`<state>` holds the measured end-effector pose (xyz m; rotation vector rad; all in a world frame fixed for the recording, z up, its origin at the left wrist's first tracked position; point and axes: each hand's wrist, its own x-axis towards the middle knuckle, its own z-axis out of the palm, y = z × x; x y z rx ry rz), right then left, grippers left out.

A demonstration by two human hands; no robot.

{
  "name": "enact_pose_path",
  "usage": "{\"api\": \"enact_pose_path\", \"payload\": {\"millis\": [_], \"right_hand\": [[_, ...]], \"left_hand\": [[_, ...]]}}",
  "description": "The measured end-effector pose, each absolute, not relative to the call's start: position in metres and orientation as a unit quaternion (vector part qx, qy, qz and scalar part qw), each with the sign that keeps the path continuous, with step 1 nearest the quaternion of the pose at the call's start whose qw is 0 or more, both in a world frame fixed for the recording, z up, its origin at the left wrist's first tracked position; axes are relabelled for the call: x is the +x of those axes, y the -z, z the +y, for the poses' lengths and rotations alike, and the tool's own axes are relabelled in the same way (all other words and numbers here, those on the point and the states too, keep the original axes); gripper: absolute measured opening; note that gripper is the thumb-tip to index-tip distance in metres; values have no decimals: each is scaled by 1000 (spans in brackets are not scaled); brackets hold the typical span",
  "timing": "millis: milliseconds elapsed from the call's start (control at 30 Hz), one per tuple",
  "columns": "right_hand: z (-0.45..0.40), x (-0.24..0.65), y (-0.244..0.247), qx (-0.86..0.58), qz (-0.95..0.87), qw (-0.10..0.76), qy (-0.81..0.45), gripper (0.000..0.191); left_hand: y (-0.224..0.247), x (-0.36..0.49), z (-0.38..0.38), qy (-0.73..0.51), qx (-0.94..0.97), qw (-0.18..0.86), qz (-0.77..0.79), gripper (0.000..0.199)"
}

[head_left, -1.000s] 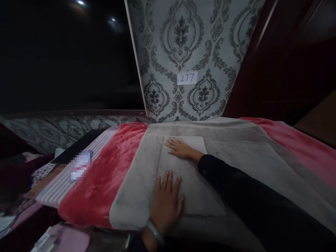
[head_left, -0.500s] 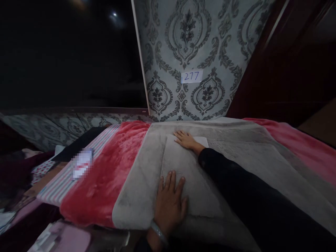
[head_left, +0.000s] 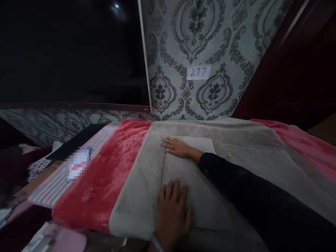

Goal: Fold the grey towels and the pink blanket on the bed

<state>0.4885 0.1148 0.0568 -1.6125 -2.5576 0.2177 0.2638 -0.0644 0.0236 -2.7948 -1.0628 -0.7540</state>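
Right of the red blanket [head_left: 99,178], the grey fleece [head_left: 136,196] looks mostly laid flat, slight wrinkling left; left hand [head_left: 173,214] and right hand [head_left: 179,147] rest on it, grips wide, holding nothing.

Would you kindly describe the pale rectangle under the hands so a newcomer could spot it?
Below the patterned wall, find the wide grey cloth beside the red cloth. On it lies the pale rectangle, the right hand at its far left corner, the left hand nearer the camera. It is much smaller than both cloths.
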Motion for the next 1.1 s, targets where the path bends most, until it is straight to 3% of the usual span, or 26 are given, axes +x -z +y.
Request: {"api": "enact_pose_path", "payload": {"millis": [367,533,733,933,1100], "right_hand": [[146,498,-68,-624,-779,38,-56,58],[102,493,-82,-630,-774,56,-11,64],[25,547,-60,-638,-768,50,-17,63],[30,593,-69,-748,-660,40,-51,60],[12,569,-90,-784,-617,44,-41,62]], "left_hand": [[-24,262,-60,255,-904,39,-342,50],[-31,262,-58,242,-906,28,-347,48],[-38,266,-58,215,-911,29,-352,46],[-47,268,-60,182,-917,27,-354,48],[-49,268,-60,176,-918,40,-352,47]]}}
